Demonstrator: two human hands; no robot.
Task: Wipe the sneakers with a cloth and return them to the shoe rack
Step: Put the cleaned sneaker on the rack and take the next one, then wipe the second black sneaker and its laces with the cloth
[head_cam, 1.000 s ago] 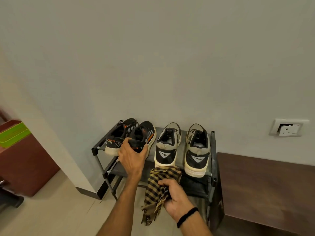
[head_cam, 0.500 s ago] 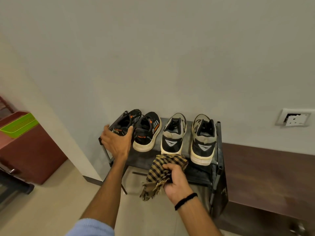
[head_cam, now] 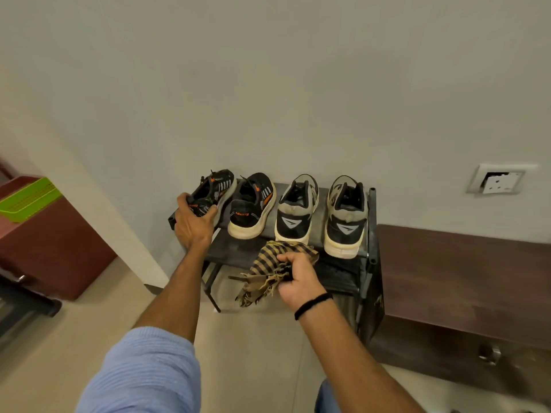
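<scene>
Left hand (head_cam: pixel 193 225) grips the heel of the leftmost black-and-orange mesh sneaker (head_cam: pixel 212 189) on the dark metal shoe rack (head_cam: pixel 369 234); right hand (head_cam: pixel 296 278) clutches a crumpled tan-and-black checked cloth (head_cam: pixel 272 268).

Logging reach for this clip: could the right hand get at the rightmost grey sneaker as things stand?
Probably yes: nothing lies between the right hand and the rightmost grey sneaker. Its grip holds the checked cloth, so wiping looks easier than lifting.

A plain pale wall (head_cam: pixel 268 84) meets a beige floor (head_cam: pixel 59 338). A dark wooden bench (head_cam: pixel 462 278) stands at the right under a socket (head_cam: pixel 501 182), and a red-brown cabinet (head_cam: pixel 53 248) at the left.
</scene>
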